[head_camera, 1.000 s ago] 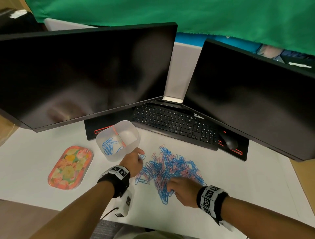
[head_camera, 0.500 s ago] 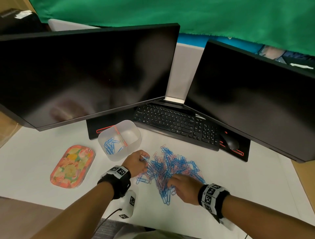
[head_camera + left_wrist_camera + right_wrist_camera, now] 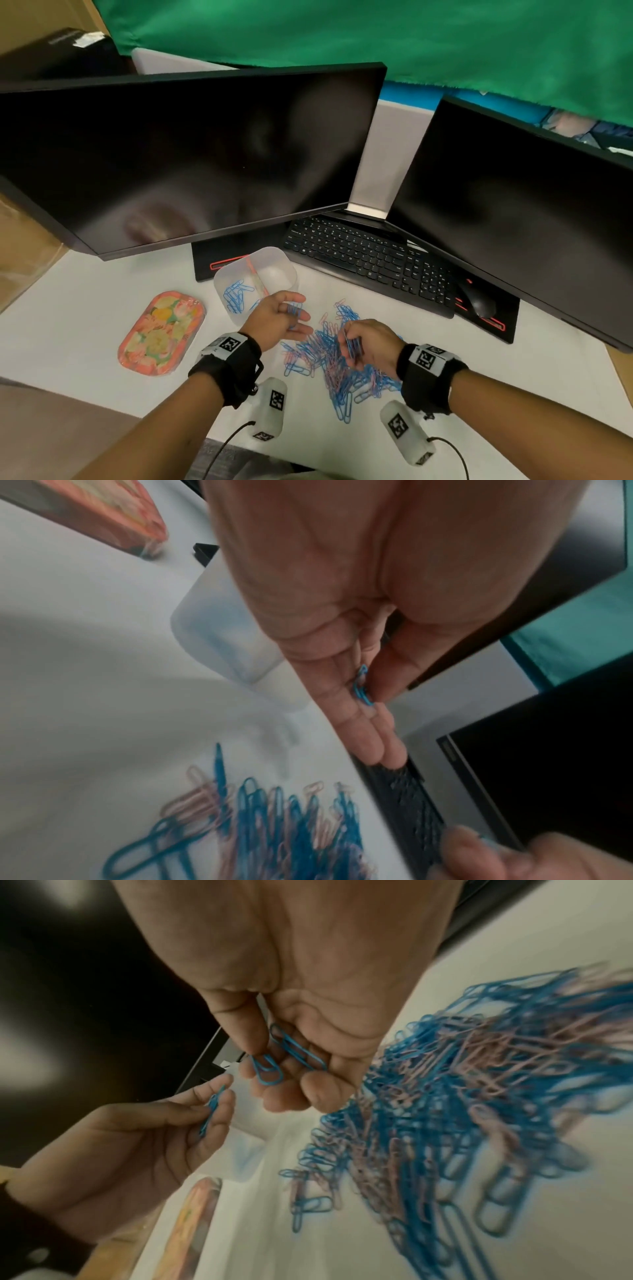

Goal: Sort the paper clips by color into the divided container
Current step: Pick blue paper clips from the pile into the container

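A heap of blue and pink paper clips (image 3: 337,359) (image 3: 462,1096) lies on the white desk. A clear divided container (image 3: 255,279) stands behind it, with several blue clips in its left compartment (image 3: 236,296); the right compartment looks bare. My left hand (image 3: 291,315) is raised beside the container's near right corner and pinches blue clips (image 3: 361,689) between thumb and fingers. My right hand (image 3: 352,344) hovers over the heap and holds blue clips (image 3: 287,1053) in its curled fingers.
A floral tray (image 3: 161,334) lies to the left of the container. A black keyboard (image 3: 370,263) and mouse (image 3: 478,301) sit behind the heap, under two dark monitors (image 3: 191,161).
Both hands have lifted off the desk with blue clips. The left hand moved up toward the container; the right hand rose from the heap and turned its fingers inward.
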`<move>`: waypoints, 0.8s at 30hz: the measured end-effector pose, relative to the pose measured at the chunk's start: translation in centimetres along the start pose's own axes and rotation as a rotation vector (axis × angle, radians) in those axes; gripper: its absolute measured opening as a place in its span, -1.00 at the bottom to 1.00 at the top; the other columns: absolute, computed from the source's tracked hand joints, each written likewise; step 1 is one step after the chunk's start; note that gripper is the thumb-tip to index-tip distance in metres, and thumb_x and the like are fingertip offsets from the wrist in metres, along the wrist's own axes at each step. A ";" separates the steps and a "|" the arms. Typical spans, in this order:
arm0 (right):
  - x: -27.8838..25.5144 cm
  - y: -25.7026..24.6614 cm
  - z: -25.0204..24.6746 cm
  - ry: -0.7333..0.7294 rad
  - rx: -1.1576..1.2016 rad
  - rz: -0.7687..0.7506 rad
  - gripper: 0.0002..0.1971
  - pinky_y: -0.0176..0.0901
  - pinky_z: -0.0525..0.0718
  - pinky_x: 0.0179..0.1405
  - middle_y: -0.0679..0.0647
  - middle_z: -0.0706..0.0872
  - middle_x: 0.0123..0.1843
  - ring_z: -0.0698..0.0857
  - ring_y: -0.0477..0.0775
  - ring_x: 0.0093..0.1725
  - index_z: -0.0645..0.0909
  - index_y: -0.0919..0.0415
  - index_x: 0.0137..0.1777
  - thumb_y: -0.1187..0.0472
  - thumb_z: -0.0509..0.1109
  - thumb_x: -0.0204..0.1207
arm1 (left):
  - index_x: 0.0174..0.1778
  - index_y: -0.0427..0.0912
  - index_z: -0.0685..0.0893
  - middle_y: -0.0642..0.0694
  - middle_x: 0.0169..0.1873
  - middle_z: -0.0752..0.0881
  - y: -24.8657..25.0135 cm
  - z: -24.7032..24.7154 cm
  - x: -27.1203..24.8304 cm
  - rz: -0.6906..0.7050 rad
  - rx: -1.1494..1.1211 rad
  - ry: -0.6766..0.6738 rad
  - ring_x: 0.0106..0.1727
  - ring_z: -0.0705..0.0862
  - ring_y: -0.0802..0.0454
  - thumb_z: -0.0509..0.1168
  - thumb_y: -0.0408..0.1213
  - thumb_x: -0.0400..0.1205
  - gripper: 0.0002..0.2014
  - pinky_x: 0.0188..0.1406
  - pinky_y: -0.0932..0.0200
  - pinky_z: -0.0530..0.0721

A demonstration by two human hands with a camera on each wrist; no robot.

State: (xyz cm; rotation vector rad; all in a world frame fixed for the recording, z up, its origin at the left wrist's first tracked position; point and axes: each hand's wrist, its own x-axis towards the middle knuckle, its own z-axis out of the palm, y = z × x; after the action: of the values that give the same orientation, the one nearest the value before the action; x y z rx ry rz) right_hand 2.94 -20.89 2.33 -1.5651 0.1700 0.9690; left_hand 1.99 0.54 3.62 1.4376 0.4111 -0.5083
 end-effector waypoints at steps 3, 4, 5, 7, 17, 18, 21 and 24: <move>1.1 -2.0 1.5 -0.024 -0.004 0.009 -0.79 -0.18 0.44 -0.53 0.16 0.59 -0.37 0.56 0.11 -0.46 0.58 0.29 -0.13 0.31 0.12 0.58 | 0.16 -0.30 0.58 -0.28 -0.15 0.69 1.1 -1.4 -0.6 0.061 -0.096 0.140 -0.24 0.80 -0.17 0.08 -0.73 0.57 -0.63 -0.17 0.05 0.81; 1.6 -2.7 2.1 -0.037 0.001 0.011 -0.81 -0.19 0.45 -0.53 0.17 0.59 -0.36 0.56 0.11 -0.45 0.58 0.31 -0.09 0.31 0.13 0.59 | 0.14 -0.29 0.58 -0.27 -0.17 0.69 1.5 -1.9 -0.7 0.075 -0.134 0.198 -0.24 0.79 -0.17 0.09 -0.71 0.58 -0.66 -0.18 0.06 0.81; 2.0 -3.5 2.7 -0.049 0.000 0.010 -0.82 -0.19 0.47 -0.54 0.17 0.58 -0.35 0.56 0.10 -0.44 0.58 0.32 -0.06 0.32 0.14 0.59 | 0.10 -0.28 0.58 -0.26 -0.19 0.70 1.9 -2.4 -0.7 0.082 -0.174 0.255 -0.25 0.78 -0.16 0.11 -0.69 0.59 -0.69 -0.20 0.08 0.80; 2.7 -5.2 4.1 -0.066 -0.026 0.001 -0.82 -0.17 0.52 -0.54 0.18 0.59 -0.31 0.59 0.10 -0.42 0.59 0.34 0.02 0.33 0.15 0.61 | -0.01 -0.23 0.58 -0.25 -0.23 0.71 2.4 -3.7 -0.3 0.078 -0.236 0.362 -0.30 0.77 -0.11 0.15 -0.64 0.60 -0.76 -0.20 0.08 0.79; 6.9 -12.2 10.6 -0.077 -0.082 -0.027 -0.83 0.01 0.69 -0.17 0.26 0.64 -0.20 0.66 0.18 -0.28 0.53 0.38 0.11 0.38 0.19 0.59 | 0.01 -0.12 0.65 -0.16 0.04 0.71 3.4 -6.8 1.2 0.072 -0.004 0.586 0.17 0.65 -0.18 0.33 -0.37 0.58 -0.87 0.35 -0.11 0.57; 7.4 -12.5 11.0 -0.069 -0.099 -0.017 -0.83 -0.02 0.70 -0.18 0.26 0.64 -0.19 0.65 0.16 -0.27 0.52 0.35 0.11 0.40 0.18 0.57 | 0.07 -0.14 0.64 -0.17 0.07 0.71 3.4 -6.8 1.1 0.094 0.011 0.584 0.15 0.64 -0.16 0.33 -0.36 0.59 -0.84 0.34 -0.11 0.57; 8.6 -13.0 11.9 -0.037 -0.148 -0.010 -0.85 -0.13 0.62 -0.28 0.29 0.54 -0.16 0.58 0.11 -0.27 0.52 0.28 -0.05 0.45 0.16 0.49 | 0.16 -0.16 0.65 -0.15 0.07 0.70 3.3 -6.8 0.6 0.141 0.095 0.568 0.13 0.65 -0.13 0.30 -0.34 0.62 -0.80 0.33 -0.13 0.59; 8.8 -12.9 11.7 -0.018 -0.159 -0.022 -0.81 -0.04 0.57 -0.06 0.25 0.51 -0.11 0.54 0.16 -0.10 0.56 0.20 -0.13 0.45 0.16 0.47 | 0.09 -0.09 0.68 -0.12 0.07 0.72 3.2 -6.8 0.2 0.189 0.161 0.551 0.13 0.67 -0.11 0.27 -0.33 0.64 -0.85 0.31 -0.11 0.62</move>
State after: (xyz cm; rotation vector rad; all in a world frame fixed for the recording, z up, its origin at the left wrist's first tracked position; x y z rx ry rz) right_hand 10.76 -3.73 7.14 -1.6990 0.0643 0.9991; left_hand 4.16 7.46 5.47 1.7492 0.6728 0.0185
